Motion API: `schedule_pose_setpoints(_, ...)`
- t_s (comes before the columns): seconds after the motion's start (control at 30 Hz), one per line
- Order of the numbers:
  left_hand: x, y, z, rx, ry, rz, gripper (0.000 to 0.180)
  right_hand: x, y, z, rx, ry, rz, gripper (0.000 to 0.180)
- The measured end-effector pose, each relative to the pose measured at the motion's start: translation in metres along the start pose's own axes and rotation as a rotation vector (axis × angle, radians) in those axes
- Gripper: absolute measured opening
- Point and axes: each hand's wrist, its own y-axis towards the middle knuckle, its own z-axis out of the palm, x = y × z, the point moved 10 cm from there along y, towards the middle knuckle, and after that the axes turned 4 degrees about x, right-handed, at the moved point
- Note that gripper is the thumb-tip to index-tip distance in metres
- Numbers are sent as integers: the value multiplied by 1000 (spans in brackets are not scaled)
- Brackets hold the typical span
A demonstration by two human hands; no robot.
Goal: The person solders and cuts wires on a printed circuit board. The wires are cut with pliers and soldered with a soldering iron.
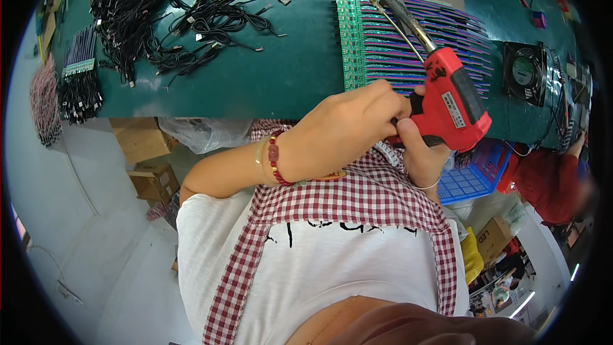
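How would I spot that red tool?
Find the green bench, then the green circuit boards with dark wires. By their near edge, the left hand and right hand meet at the soldering gun: bulky, red-and-black, with a metal barrel, unlike the flat boards.

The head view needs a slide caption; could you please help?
Left hand and right hand at a red soldering gun near green circuit boards.

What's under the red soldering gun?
Around the barrel of the soldering gun: green circuit boards with multicoloured wires, lying on the green bench. Whatever sits directly beneath its red body is covered; can't tell.
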Motion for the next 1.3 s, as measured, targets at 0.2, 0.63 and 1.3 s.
schedule_pose_setpoints(0.2,28,-15,0,146,-130,-250,13,-25,-3,15,304,-156,155,46)
schedule_pose_setpoints(0.63,146,-40,-19,128,-654,-852,7,-22,-5,-28,104,35,18,47)
schedule_pose_setpoints(1.3,159,-26,-8,315,-614,-894,14,-75,-43,-59,182,-72,131,42)
